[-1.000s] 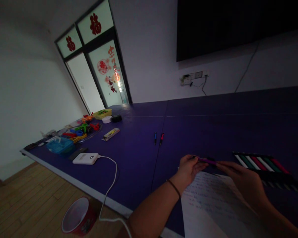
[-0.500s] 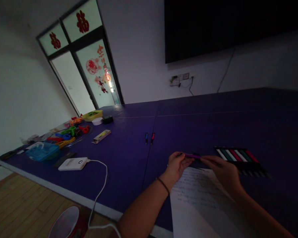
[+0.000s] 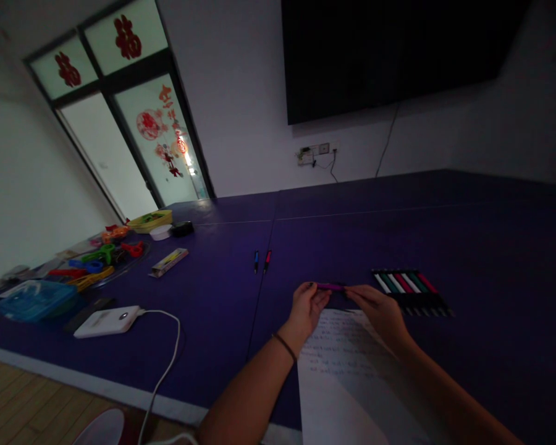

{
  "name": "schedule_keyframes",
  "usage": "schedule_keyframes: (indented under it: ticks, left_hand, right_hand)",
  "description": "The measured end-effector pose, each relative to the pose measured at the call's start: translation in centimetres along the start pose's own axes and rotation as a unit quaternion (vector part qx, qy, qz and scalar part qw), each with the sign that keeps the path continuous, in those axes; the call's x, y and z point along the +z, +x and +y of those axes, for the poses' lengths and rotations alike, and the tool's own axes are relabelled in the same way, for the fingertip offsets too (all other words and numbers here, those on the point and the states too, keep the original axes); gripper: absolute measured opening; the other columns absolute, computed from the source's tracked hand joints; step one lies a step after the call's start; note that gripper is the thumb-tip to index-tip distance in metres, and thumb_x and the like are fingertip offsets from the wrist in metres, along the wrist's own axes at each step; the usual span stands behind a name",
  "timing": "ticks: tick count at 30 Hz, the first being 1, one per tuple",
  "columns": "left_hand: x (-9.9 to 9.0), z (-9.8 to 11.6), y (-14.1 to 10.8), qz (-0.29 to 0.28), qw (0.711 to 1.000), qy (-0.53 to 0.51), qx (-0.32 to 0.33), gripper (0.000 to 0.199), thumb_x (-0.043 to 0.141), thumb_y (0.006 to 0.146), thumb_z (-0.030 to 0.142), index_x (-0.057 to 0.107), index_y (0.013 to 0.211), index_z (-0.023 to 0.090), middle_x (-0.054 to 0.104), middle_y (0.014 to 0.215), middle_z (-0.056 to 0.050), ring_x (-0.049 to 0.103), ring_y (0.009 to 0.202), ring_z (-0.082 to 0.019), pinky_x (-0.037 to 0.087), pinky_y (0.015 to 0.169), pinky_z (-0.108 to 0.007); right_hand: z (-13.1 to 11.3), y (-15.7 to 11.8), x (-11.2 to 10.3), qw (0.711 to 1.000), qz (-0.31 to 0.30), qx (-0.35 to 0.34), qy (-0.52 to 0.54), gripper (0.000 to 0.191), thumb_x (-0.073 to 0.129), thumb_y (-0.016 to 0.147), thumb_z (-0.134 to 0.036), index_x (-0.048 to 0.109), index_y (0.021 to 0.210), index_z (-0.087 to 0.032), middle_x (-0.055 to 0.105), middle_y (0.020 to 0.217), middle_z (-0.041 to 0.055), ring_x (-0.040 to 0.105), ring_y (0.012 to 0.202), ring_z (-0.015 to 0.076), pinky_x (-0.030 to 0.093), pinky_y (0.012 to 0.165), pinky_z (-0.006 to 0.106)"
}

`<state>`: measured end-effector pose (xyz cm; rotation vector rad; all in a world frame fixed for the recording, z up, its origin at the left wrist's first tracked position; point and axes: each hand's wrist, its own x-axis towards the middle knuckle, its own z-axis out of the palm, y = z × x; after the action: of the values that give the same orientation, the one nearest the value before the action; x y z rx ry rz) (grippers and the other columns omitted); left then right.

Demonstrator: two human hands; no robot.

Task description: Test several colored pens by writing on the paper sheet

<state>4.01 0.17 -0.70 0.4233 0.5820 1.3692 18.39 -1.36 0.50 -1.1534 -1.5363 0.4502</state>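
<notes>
A purple pen (image 3: 331, 287) is held level between my two hands, above the top edge of a handwritten sheet of paper (image 3: 338, 377). The fingers of my left hand (image 3: 306, 306) are closed on its left end. My right hand (image 3: 377, 309) pinches the other end. Beyond the right hand lies a row of pens (image 3: 412, 290) with white, green and pink barrels, side by side on the table. Farther off, a blue pen (image 3: 256, 261) and a pink pen (image 3: 267, 261) lie next to each other.
On the left are a white power bank (image 3: 109, 322) with a white cable (image 3: 178, 337), a blue plastic box (image 3: 37, 301), a small carton (image 3: 168, 262), a yellow basket (image 3: 151, 220) and several coloured clamps (image 3: 104, 253). A bucket (image 3: 102, 429) stands below the table edge.
The camera view has turned to the right, so everything sits farther left in the picture. Both hands still hold the purple pen in much the same pose.
</notes>
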Motion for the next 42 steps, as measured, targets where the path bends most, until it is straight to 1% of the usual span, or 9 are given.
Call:
schedule_keyframes:
  ticks: [4, 8, 11, 15, 19, 24, 31, 35, 42]
  left_hand:
    - [-0.3, -0.1, 0.3, 0.017, 0.999, -0.031, 0.003, 0.018, 0.067, 0.06, 0.017, 0.051, 0.069, 0.016, 0.059, 0.065, -0.001, 0.061, 0.064, -0.014, 0.045, 0.073, -0.029]
    - [-0.5, 0.2, 0.7, 0.04, 0.997, -0.068, -0.013, 0.008, 0.06, 0.067, 0.015, 0.052, 0.066, 0.014, 0.058, 0.063, -0.003, 0.059, 0.061, -0.012, 0.046, 0.067, -0.025]
    - [-0.4, 0.7, 0.9, 0.066, 0.992, -0.108, -0.023, 0.012, 0.053, 0.074, 0.015, 0.052, 0.062, 0.012, 0.056, 0.06, -0.004, 0.057, 0.057, -0.01, 0.046, 0.061, -0.021]
    - [-0.4, 1.1, 1.1, 0.074, 0.986, -0.148, -0.029, 0.018, 0.046, 0.079, 0.015, 0.052, 0.062, 0.011, 0.055, 0.06, -0.004, 0.055, 0.055, -0.009, 0.047, 0.057, -0.02]
    - [-0.4, 1.2, 1.0, 0.056, 0.984, -0.168, -0.029, 0.021, 0.041, 0.08, 0.011, 0.053, 0.063, 0.01, 0.054, 0.061, -0.004, 0.052, 0.052, -0.007, 0.046, 0.054, -0.018]
    - [-0.4, 1.2, 1.1, 0.064, 0.983, -0.169, -0.027, 0.021, 0.041, 0.08, 0.01, 0.053, 0.062, 0.01, 0.054, 0.064, -0.004, 0.05, 0.051, -0.006, 0.044, 0.054, -0.018]
    - [-0.9, 0.9, 1.6, 0.079, 0.984, -0.158, -0.005, 0.024, 0.041, 0.079, 0.011, 0.052, 0.058, 0.011, 0.052, 0.06, -0.004, 0.051, 0.053, -0.007, 0.045, 0.058, -0.018]
    - [-1.0, 0.9, 1.6, 0.079, 0.986, -0.148, -0.002, 0.023, 0.041, 0.078, 0.009, 0.053, 0.059, 0.011, 0.053, 0.06, -0.004, 0.052, 0.054, -0.007, 0.045, 0.059, -0.019]
    - [-0.9, 0.9, 1.3, 0.08, 0.988, -0.128, 0.005, 0.017, 0.045, 0.075, 0.011, 0.052, 0.06, 0.013, 0.054, 0.06, -0.004, 0.054, 0.056, -0.009, 0.045, 0.06, -0.021]
  right_hand:
    - [0.3, 0.2, -0.1, 1.0, 0.01, -0.008, 0.005, 0.035, 0.051, 0.069, -0.047, 0.066, 0.073, -0.017, 0.066, 0.076, 0.0075, 0.061, 0.071, 0.019, 0.049, 0.067, 0.03]
    - [1.2, 0.3, -0.2, 1.0, 0.001, -0.008, -0.028, 0.032, 0.05, 0.07, -0.045, 0.067, 0.074, -0.017, 0.066, 0.076, 0.007, 0.061, 0.07, 0.0188, 0.049, 0.066, 0.03]
    - [2.0, 0.3, -0.2, 0.992, -0.075, -0.036, -0.098, 0.024, 0.053, 0.069, -0.039, 0.068, 0.072, -0.02, 0.066, 0.076, 0.0056, 0.06, 0.072, 0.0192, 0.048, 0.066, 0.03]
    - [2.6, 0.1, -0.2, 0.956, -0.19, -0.087, -0.207, 0.015, 0.057, 0.067, -0.029, 0.069, 0.073, -0.023, 0.066, 0.08, 0.0034, 0.057, 0.078, 0.021, 0.045, 0.071, 0.032]
    - [2.8, 0.0, -0.1, 0.941, -0.232, -0.084, -0.232, 0.017, 0.05, 0.07, -0.025, 0.068, 0.071, -0.023, 0.066, 0.078, 0.0023, 0.057, 0.077, 0.0194, 0.044, 0.071, 0.031]
    - [2.6, -0.1, 0.1, 0.954, -0.195, -0.078, -0.216, 0.022, 0.042, 0.073, -0.025, 0.062, 0.068, -0.02, 0.063, 0.076, 0.0043, 0.057, 0.076, 0.0186, 0.043, 0.07, 0.03]
    - [1.8, 0.1, -0.5, 0.985, -0.079, 0.014, -0.155, 0.02, 0.036, 0.074, -0.032, 0.052, 0.075, -0.02, 0.064, 0.071, 0.0048, 0.061, 0.066, 0.0182, 0.044, 0.061, 0.028]
    - [1.0, 0.1, -0.7, 0.99, -0.044, -0.022, -0.13, 0.019, 0.037, 0.074, -0.034, 0.051, 0.075, -0.02, 0.063, 0.069, 0.0037, 0.06, 0.064, 0.0162, 0.044, 0.06, 0.026]
    - [0.3, 0.0, -0.7, 0.989, -0.036, -0.063, -0.126, 0.019, 0.038, 0.076, -0.033, 0.051, 0.073, -0.02, 0.062, 0.067, 0.003, 0.058, 0.062, 0.0147, 0.045, 0.06, 0.024]
